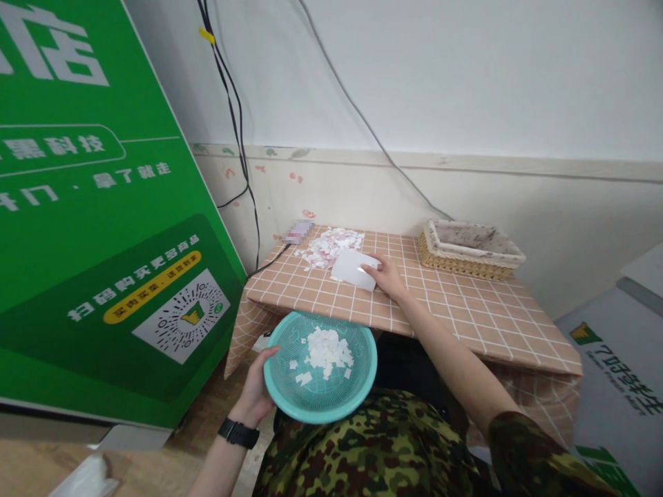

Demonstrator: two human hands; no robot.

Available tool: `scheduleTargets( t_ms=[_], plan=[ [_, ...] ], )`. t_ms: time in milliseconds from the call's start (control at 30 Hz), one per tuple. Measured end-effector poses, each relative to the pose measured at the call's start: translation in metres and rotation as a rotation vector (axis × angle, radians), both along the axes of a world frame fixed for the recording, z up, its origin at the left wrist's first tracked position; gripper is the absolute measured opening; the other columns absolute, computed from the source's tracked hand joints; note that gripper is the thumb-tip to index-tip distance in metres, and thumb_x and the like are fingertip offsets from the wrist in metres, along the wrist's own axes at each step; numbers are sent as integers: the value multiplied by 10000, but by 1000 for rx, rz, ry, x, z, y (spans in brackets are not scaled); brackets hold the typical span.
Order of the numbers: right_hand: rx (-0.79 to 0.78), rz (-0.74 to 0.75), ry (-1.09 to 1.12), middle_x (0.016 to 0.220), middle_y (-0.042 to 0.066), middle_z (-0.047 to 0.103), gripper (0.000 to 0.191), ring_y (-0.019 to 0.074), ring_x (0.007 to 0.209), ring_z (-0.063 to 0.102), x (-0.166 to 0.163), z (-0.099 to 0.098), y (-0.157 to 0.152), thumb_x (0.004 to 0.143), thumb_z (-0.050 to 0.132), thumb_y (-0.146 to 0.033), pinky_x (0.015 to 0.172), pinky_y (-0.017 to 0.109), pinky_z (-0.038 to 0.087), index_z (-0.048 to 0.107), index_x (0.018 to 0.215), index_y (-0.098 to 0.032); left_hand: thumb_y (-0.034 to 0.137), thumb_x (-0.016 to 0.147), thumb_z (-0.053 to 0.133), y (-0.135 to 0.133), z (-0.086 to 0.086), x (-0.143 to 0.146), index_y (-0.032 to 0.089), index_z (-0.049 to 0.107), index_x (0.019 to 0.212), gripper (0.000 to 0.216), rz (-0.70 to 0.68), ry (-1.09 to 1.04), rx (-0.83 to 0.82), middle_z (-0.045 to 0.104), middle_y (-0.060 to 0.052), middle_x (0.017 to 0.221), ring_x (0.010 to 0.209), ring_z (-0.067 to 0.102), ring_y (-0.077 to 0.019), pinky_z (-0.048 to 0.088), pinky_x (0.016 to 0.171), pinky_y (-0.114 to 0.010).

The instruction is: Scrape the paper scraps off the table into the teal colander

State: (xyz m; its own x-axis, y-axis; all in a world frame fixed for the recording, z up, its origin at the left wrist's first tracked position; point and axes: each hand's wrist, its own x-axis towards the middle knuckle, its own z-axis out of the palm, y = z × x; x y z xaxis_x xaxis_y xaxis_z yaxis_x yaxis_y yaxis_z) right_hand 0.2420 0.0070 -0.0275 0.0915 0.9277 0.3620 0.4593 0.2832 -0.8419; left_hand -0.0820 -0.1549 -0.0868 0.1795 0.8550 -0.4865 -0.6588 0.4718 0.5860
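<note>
My left hand [255,391] grips the left rim of a teal plastic colander [362,376], held below the front edge of the table. A heap of white paper scraps [326,351] lies inside it. My right hand [387,276] rests on the table and holds a white plastic scraper card [353,268] standing on the cloth. Just beyond the card lies a spread pile of white and pink scraps [331,246] near the back left of the table.
The small table wears a tan checked cloth [466,310]. A lined wicker basket [470,248] stands at its back right. A green signboard [93,207] leans at the left; black cables [243,152] hang down the wall. A grey box [621,386] sits at right.
</note>
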Motion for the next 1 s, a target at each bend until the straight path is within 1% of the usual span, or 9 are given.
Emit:
scheduleTargets(
  t_ms=[200,333,500,567,633,700,767,867,1000],
  plan=[
    [-64,198,26,949,75,656,485,175,714,599,-12,9,-20,736,617,-451,601,294,495,578,1139,-184,261,726,623,0,-2,0,109,655,935,261,10,10,-3,725,-117,843,811,671,-280,501,793,-436],
    [-44,247,-5,988,67,644,415,174,767,598,-30,12,-48,762,599,-430,658,304,499,581,1118,-217,258,727,623,0,-6,-1,111,651,965,281,16,7,4,723,-125,874,829,667,-290,494,809,-455],
    [-103,414,14,998,58,640,368,184,780,606,-45,10,-78,767,595,-440,637,292,493,593,1069,-230,260,728,625,0,-3,-1,97,653,966,289,8,-11,-9,720,-150,894,845,665,-305,487,822,-470],
    [-85,306,15,955,60,644,372,191,753,603,-41,10,-79,765,588,-453,618,300,485,576,1063,-230,244,721,628,-1,-2,0,102,660,943,265,31,-6,-15,725,-137,859,827,670,-301,497,805,-462],
    [-28,93,1,915,63,641,376,198,721,594,-31,12,-73,777,560,-460,605,311,470,537,1072,-227,231,712,631,-1,-2,1,108,664,915,239,55,10,-20,728,-122,822,811,673,-296,506,787,-455],
    [21,-115,-71,861,66,633,362,207,684,579,-21,15,-65,797,518,-454,595,321,447,501,1071,-218,230,707,634,-2,-4,2,112,663,901,229,60,19,-32,728,-116,805,817,672,-295,510,779,-445],
    [51,-253,-191,820,70,619,335,220,670,563,-14,18,-58,813,476,-433,597,327,419,484,1057,-203,234,708,631,-2,-8,3,113,662,908,236,49,15,-56,728,-119,804,832,669,-297,511,776,-438],
    [63,-311,-326,791,76,601,289,230,680,549,-18,18,-47,826,424,-391,610,325,388,470,1025,-186,244,717,619,-4,-15,8,119,660,937,257,19,-11,-78,727,-122,822,841,667,-301,510,771,-435],
    [72,-300,-360,764,78,584,244,228,688,542,-38,14,-29,838,370,-344,608,310,369,448,993,-173,258,707,635,-7,-24,17,108,662,908,252,-19,-13,-97,726,-128,807,806,672,-298,507,772,-424]
  ],
)
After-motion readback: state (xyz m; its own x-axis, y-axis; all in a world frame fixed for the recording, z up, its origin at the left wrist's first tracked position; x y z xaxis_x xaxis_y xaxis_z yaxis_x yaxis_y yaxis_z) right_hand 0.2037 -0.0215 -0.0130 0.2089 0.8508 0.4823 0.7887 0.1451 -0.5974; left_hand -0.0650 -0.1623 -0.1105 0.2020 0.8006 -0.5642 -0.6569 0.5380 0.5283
